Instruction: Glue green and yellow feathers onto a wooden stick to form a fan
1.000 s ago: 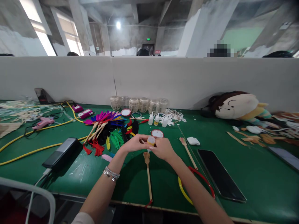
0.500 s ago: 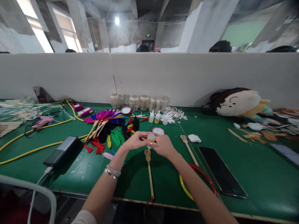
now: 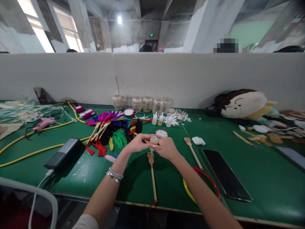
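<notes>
Both my left hand [image 3: 139, 143] and my right hand [image 3: 166, 148] are closed around a small glue bottle [image 3: 154, 140], which is tipped nozzle-down. Its tip is over the wide upper end of a wooden stick [image 3: 152, 178] lying on the table; whether it touches the wood I cannot tell. A red tassel [image 3: 153, 203] is at the stick's lower end, by the table edge. Beyond my hands lies a white, red-rimmed lid [image 3: 161, 133]. To the right rests a second wooden stick [image 3: 193, 153] of similar shape.
Left of my hands are colourful feathers [image 3: 107, 117], red tassels [image 3: 98, 148] and a black power bank [image 3: 64, 154]. Several glass jars [image 3: 147, 104] and small bottles [image 3: 169, 121] stand at the back. A phone [image 3: 226, 175], red-yellow tubing [image 3: 211, 179] and a plush doll [image 3: 247, 103] are on the right.
Almost nothing differs. My hands hold the glue bottle in the same place above the stick, and the view has shifted very slightly.
</notes>
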The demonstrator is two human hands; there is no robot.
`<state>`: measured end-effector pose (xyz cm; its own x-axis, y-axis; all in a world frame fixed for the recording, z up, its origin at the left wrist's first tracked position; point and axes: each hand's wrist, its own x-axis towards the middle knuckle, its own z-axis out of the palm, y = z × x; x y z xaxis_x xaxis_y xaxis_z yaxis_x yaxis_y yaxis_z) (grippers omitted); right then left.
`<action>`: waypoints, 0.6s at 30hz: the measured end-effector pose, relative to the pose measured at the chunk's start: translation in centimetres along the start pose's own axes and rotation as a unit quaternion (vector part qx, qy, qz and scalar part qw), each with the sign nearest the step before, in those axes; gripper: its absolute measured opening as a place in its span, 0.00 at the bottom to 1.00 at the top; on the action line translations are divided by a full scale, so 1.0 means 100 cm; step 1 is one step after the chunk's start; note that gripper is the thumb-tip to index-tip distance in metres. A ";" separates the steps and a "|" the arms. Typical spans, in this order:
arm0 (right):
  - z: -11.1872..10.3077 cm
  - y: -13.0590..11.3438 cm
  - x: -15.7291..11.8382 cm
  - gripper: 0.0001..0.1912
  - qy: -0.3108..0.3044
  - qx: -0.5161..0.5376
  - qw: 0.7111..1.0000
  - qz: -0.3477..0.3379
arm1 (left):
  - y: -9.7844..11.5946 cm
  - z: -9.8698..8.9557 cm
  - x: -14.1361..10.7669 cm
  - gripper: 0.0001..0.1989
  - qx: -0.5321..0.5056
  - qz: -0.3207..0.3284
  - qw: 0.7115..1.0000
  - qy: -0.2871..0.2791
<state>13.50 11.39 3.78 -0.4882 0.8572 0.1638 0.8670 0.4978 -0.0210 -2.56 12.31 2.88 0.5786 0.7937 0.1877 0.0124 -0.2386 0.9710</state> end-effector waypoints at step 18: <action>0.002 0.002 0.000 0.24 -0.004 -0.022 1.000 0.001 | -0.002 0.001 0.002 0.30 0.007 -0.004 1.000 0.013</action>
<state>13.66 11.53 3.53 -0.4872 0.8592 0.1561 0.8714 0.4900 0.0228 -2.37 12.42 2.68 0.5563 0.8103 0.1843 0.0280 -0.2399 0.9704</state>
